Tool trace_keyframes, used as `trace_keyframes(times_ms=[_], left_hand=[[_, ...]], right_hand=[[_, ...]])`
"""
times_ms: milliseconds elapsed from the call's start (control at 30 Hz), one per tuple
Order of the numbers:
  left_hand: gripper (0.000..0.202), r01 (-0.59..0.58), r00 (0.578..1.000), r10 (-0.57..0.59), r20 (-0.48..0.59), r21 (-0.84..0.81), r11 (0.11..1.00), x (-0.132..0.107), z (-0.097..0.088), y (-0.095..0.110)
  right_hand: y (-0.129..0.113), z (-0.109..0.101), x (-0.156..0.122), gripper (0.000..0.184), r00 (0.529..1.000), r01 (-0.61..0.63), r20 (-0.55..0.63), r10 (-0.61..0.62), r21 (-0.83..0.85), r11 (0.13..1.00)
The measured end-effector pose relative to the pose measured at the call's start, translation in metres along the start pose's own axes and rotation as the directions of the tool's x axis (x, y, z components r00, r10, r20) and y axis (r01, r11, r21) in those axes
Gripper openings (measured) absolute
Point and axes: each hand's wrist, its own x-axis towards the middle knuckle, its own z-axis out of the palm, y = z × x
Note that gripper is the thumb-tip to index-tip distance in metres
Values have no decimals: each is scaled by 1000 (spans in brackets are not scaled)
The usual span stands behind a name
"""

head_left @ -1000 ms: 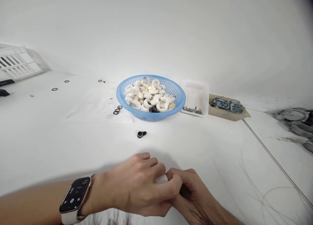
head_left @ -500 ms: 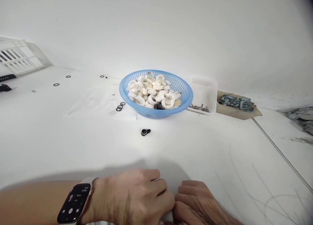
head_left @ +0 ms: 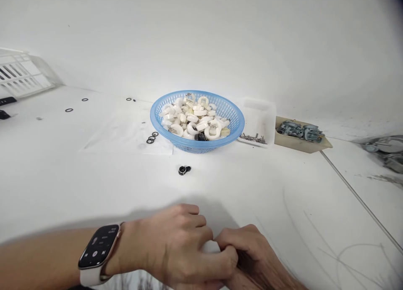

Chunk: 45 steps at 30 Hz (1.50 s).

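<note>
Left hand: the left hand [head_left: 179, 248], watch [head_left: 100, 246] on its wrist, is curled in with a small white piece [head_left: 210, 246] between its fingers.
Right hand: the right hand [head_left: 252, 250] is bent in against the left, fingers folded; whether it grips the piece or only steadies it cannot be told.
White piece: between the hands, low over the near desk [head_left: 110, 185] – mostly covered, so its shape is not verifiable.
Grip risk: the piece could slip or spring away if the fingers press unevenly – the hold appears tight and cramped.
Black part: a small black part [head_left: 182, 170] lies loose beyond the hands; a sleeve or knuckle brushing it could send it rolling.
Black rings: a cluster [head_left: 150, 141] sits left of the blue basket [head_left: 154, 117]; being small, they could scatter if knocked.
Blue basket: heaped with white rings [head_left: 212, 132]; a bump could spill the top ones.
White tray: the tray [head_left: 260, 113], right of the basket, holds thin metal pins [head_left: 253, 139], liable to tip out if caught.
</note>
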Motion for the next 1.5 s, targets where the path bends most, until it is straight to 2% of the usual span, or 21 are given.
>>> trace_keyframes(times_ms=[133,400,533,933,1167,1500], left_hand=[[14,56,998,-56,8,-18,998,2,0,-2],[20,88,987,-92,129,34,996,3,-5,-4],[20,92,982,-99,163,46,995,2,-6,-5],[22,88,984,-90,151,23,996,3,-3,-6],[22,80,988,-82,129,26,996,2,-2,-5],[23,88,986,-90,142,23,996,4,-3,-5]], right_hand=[[-8,-4,0,32,996,-75,53,71,81,994],[-6,-4,-1,23,977,-209,79,198,169,963],[-8,-5,1,23,979,-197,83,185,185,963],[-16,-6,1,26,975,-211,104,195,185,960],[-20,-6,2,24,989,-140,57,133,156,978],[-13,-5,-1,25,989,-142,70,132,171,975]])
